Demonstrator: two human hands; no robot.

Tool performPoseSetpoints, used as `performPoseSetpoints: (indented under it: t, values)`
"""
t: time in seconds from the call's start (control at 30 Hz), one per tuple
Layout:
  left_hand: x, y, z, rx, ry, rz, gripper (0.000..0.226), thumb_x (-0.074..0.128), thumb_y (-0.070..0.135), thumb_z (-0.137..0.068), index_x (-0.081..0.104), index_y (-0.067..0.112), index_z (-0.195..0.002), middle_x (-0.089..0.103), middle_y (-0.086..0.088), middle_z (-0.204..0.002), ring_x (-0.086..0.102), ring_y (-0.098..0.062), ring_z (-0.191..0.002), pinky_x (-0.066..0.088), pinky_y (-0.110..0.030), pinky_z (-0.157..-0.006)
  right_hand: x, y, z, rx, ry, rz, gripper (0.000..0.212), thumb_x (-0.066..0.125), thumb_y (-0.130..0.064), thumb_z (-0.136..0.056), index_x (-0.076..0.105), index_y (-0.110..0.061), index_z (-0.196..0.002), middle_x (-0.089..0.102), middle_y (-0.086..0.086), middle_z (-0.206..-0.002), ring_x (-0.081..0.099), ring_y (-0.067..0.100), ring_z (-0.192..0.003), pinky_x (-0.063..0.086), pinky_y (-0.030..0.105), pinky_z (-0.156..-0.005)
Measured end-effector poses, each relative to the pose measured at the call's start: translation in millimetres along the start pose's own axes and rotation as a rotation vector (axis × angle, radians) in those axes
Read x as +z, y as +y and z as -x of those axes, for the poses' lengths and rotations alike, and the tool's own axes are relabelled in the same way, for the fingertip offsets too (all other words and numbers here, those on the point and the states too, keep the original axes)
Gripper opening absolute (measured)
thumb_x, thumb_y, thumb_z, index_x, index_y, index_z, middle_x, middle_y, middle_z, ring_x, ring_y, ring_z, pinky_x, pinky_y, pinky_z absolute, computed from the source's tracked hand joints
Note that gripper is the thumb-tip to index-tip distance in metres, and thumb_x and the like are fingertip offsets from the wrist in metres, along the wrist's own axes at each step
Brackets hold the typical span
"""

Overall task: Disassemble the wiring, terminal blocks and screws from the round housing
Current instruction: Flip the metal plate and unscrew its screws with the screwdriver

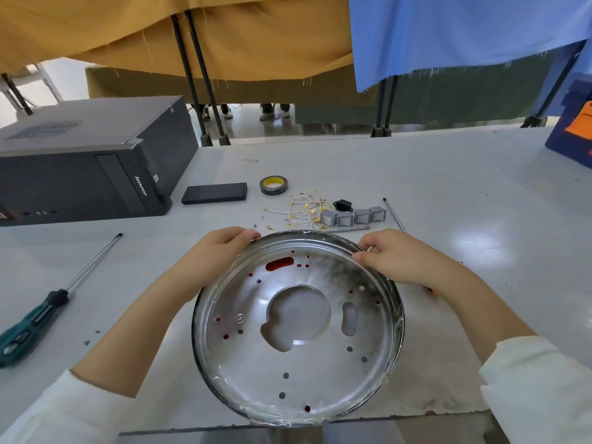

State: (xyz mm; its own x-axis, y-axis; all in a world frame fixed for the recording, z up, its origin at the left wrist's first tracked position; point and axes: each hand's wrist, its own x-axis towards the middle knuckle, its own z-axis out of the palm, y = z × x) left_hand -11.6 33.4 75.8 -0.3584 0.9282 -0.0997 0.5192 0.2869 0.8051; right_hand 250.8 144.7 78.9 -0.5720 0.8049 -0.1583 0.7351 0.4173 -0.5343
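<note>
Two hands grip the far rim of the round silver metal housing [298, 328] on the grey tabletop [448, 187]: left hand [224, 251] curled over it, right hand [389, 259] pinching a small item there. Housing looks stripped; white wires with brass terminals [302, 211] and grey switch blocks [352, 216] lie beyond. Probably final rim piece; next, lift it free.

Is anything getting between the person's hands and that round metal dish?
Nothing visible does. The left hand grips the far-left rim of the round housing and the right hand pinches at its far-right rim. The removed wires and grey switches lie on the table beyond it.
</note>
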Motion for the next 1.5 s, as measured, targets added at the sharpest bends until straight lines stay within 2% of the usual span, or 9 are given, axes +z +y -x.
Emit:
performPoseSetpoints:
  t: [0.1, 0.3, 0.5, 0.73, 0.9, 1.1, 1.2, 1.33, 1.5]
  values:
    - [-10.2, -6.0, 8.0, -0.146, -0.065, 0.261, 0.038, 0.035, 0.050, -0.100, 0.069, 0.033, -0.109, 0.075, 0.005, -0.097, 0.071, -0.013, -0.086, 0.052, -0.026, -0.072, -1.2, 2.2, 2.1, 0.002, 0.058, -0.006, 0.031, 0.054, -0.029, -0.094, 0.058, -0.004, -0.077, 0.051, 0.003, -0.062, 0.047, 0.017, -0.061, 0.035, 0.030, -0.059]
    - [-12.2, -22.1, 18.1, -0.152, -0.116, 0.397, 0.024, 0.050, 0.022, -0.099, 0.072, 0.020, -0.108, 0.075, -0.006, -0.096, 0.071, -0.014, -0.078, 0.054, -0.019, -0.062, -18.9, 17.6, 7.7, 0.080, 0.171, -0.050, 0.035, 0.054, -0.024, -0.092, 0.054, -0.019, -0.057, 0.043, -0.009, -0.044, 0.040, 0.007, -0.045, 0.029, 0.028, -0.052]
    - [4.5, -15.4, 24.0, -0.041, -0.175, 0.330, 0.036, 0.044, -0.006, -0.089, 0.072, 0.015, -0.099, 0.075, -0.003, -0.085, 0.069, -0.010, -0.069, 0.051, -0.017, -0.055, -24.9, 24.2, 11.5, 0.155, 0.228, -0.039, 0.027, 0.053, -0.020, -0.093, 0.060, 0.002, -0.079, 0.054, 0.009, -0.064, 0.048, 0.021, -0.061, 0.034, 0.031, -0.058]
    - [16.8, -16.8, 25.2, -0.241, -0.262, 0.503, 0.030, 0.043, 0.015, -0.096, 0.067, 0.004, -0.108, 0.072, -0.013, -0.088, 0.062, -0.029, -0.079, 0.053, -0.032, -0.065, -13.0, 30.1, 12.7, 0.197, 0.199, -0.087, 0.030, 0.053, -0.023, -0.094, 0.057, -0.004, -0.071, 0.049, 0.003, -0.056, 0.044, 0.018, -0.053, 0.031, 0.028, -0.054]
    - [18.9, -9.8, 24.1, -0.319, -0.319, 0.905, 0.045, 0.044, 0.054, -0.095, 0.076, 0.022, -0.098, 0.073, -0.005, -0.107, 0.069, -0.025, -0.096, 0.055, -0.036, -0.077, -10.1, 25.1, 11.1, 0.177, 0.189, -0.109, 0.030, 0.053, -0.023, -0.094, 0.053, -0.010, -0.067, 0.052, 0.004, -0.059, 0.048, 0.020, -0.058, 0.033, 0.029, -0.055]
    - [17.8, -25.3, 16.6, -0.388, -0.182, 0.801, 0.005, 0.047, 0.020, -0.092, 0.047, 0.015, -0.093, 0.037, -0.011, -0.090, 0.032, -0.024, -0.071, 0.023, -0.032, -0.062, -11.3, 22.5, 10.5, 0.150, 0.160, -0.098, 0.028, 0.052, -0.022, -0.095, 0.060, 0.000, -0.080, 0.054, 0.008, -0.066, 0.048, 0.021, -0.062, 0.033, 0.030, -0.058]
    - [17.0, -32.2, 15.7, -0.409, -0.196, 0.758, 0.012, 0.040, 0.007, -0.090, 0.045, 0.016, -0.084, 0.033, -0.007, -0.084, 0.027, -0.019, -0.068, 0.020, -0.031, -0.060, -12.0, 21.5, 9.5, 0.126, 0.151, -0.084, 0.027, 0.052, -0.022, -0.096, 0.061, -0.007, -0.075, 0.058, 0.007, -0.067, 0.051, 0.019, -0.063, 0.035, 0.029, -0.059]
    - [9.6, -36.0, 14.8, -0.400, -0.177, 0.609, 0.017, 0.049, 0.017, -0.091, 0.048, 0.014, -0.074, 0.037, -0.007, -0.072, 0.029, -0.017, -0.058, 0.024, -0.029, -0.052, -11.4, 25.3, 9.0, 0.104, 0.148, -0.046, 0.025, 0.050, -0.024, -0.096, 0.062, -0.006, -0.084, 0.064, 0.012, -0.078, 0.056, 0.022, -0.071, 0.040, 0.031, -0.065]
    - [-11.4, -36.3, 13.4, -0.410, -0.282, 0.505, 0.038, 0.056, 0.034, -0.091, 0.055, 0.016, -0.057, 0.043, -0.002, -0.053, 0.031, -0.014, -0.044, 0.026, -0.021, -0.041, -11.0, 31.8, 7.2, 0.078, 0.116, 0.000, 0.024, 0.049, -0.027, -0.097, 0.057, -0.016, -0.078, 0.057, 0.003, -0.070, 0.053, 0.018, -0.068, 0.038, 0.031, -0.064]
